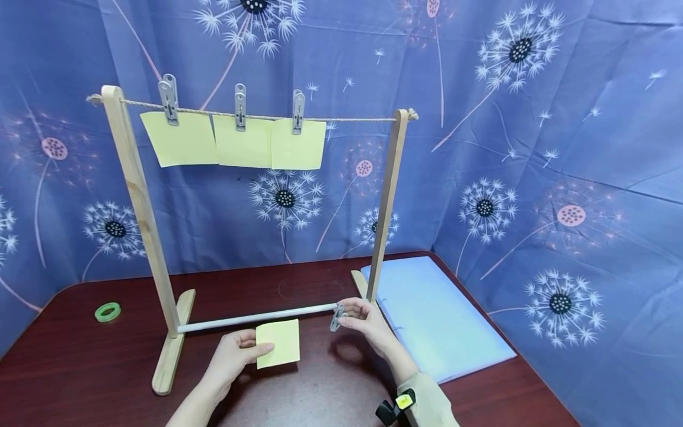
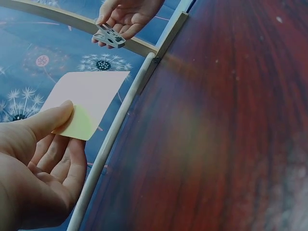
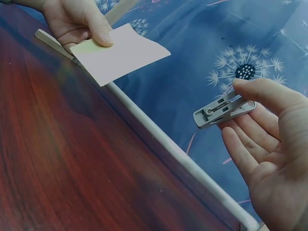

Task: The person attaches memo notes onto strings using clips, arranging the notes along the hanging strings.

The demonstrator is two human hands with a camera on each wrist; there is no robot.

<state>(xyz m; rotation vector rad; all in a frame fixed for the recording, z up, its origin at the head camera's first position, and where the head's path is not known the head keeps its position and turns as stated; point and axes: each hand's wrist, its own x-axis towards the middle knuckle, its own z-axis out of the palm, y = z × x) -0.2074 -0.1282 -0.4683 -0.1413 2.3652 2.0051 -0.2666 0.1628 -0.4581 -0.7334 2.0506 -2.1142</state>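
Note:
A yellow sticky note (image 1: 283, 343) is pinched between the thumb and fingers of my left hand (image 1: 233, 356), above the table near the frame's white bar (image 1: 256, 319). My right hand (image 1: 368, 323) holds a grey clothespin (image 1: 337, 317) by one end; the right wrist view shows the clothespin (image 3: 224, 110) between thumb and fingers. Overhead, three yellow notes (image 1: 178, 139) hang side by side on a rope (image 1: 357, 119). Each hanging note has a grey clothespin (image 1: 241, 108) over its top edge. The rope runs between two wooden posts (image 1: 141, 207).
A roll of green tape (image 1: 108, 312) lies on the dark red table (image 1: 64, 344) at the left. On the right is a pale blue folder (image 1: 443, 320), beside the right wooden post (image 1: 388, 201). A blue dandelion-print curtain (image 1: 480, 148) hangs behind the table.

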